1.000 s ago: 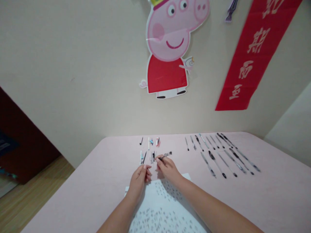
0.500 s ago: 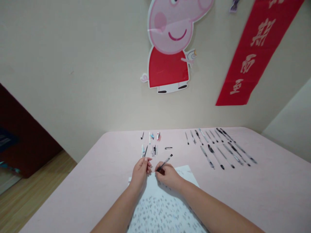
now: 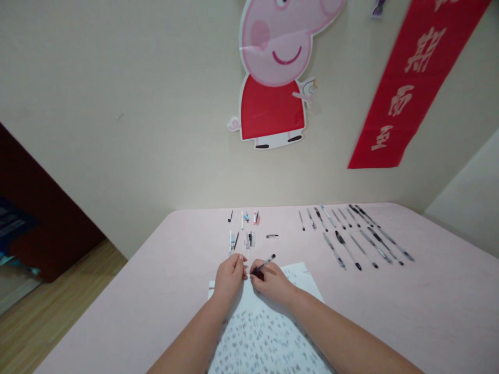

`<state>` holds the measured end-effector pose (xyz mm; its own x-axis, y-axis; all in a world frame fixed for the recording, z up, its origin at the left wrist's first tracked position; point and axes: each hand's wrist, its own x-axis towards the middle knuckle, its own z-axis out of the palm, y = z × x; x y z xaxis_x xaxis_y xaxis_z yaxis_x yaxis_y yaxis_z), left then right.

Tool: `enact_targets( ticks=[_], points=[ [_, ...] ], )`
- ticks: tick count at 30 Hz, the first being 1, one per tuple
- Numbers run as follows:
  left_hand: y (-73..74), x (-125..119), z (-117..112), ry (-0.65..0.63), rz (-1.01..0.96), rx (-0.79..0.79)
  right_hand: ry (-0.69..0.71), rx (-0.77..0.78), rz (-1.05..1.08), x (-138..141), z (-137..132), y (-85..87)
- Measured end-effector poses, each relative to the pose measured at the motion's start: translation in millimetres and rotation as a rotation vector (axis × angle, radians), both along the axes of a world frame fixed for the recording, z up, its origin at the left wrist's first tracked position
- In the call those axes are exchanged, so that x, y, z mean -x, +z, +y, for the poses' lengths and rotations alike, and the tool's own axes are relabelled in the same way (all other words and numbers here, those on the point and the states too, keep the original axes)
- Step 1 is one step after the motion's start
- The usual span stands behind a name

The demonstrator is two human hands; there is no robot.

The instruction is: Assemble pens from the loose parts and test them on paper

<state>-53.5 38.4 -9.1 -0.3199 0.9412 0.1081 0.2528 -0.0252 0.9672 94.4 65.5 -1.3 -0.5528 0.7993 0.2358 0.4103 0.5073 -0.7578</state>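
Pink worktop (image 3: 390,311) filled the lower view. A written-over sheet (image 3: 265,337) lay at 6 o'clock, nearest the person, w/ both forearms across it. A row of pens (image 3: 348,252) was fanned out at 2 o'clock from the hands, well apart from them.

Left hand (image 3: 230,275) sat at the sheet's far edge, grip together and fingertips curled in. Couldn't tell if anything tiny was pinched there. Right hand (image 3: 273,283) was just beside it, grip clamped on the low end of a black pen (image 3: 267,262), which stuck out toward 1 o'clock, above the sheet's far edge. Small pen parts (image 3: 250,239) were clustered at 12 o'clock, and a loose cap (image 3: 272,236) lay alone just to their 3 o'clock side.

Risks, as a judgement:
- The pen was held only at one end, so a slack pinch could let it tip or roll off.
- The tip could smear the sheet.
- A forward reach could scatter the parts or nudge the cap, since they lay so near the knuckles.
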Motion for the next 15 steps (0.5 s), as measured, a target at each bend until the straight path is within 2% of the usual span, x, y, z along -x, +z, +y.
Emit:
enact_targets(
  ticks=[3, 15],
  points=[
    [-2.3, 1.4, 0.5, 0.01, 0.046, 0.009, -0.006, -0.033, -0.023, -0.1, -0.3, -0.1],
    [-3.1, 1.2, 0.6, 0.014, 0.094, 0.014, 0.02, 0.02, -0.009, -1.3, 1.2, -0.5]
  ],
)
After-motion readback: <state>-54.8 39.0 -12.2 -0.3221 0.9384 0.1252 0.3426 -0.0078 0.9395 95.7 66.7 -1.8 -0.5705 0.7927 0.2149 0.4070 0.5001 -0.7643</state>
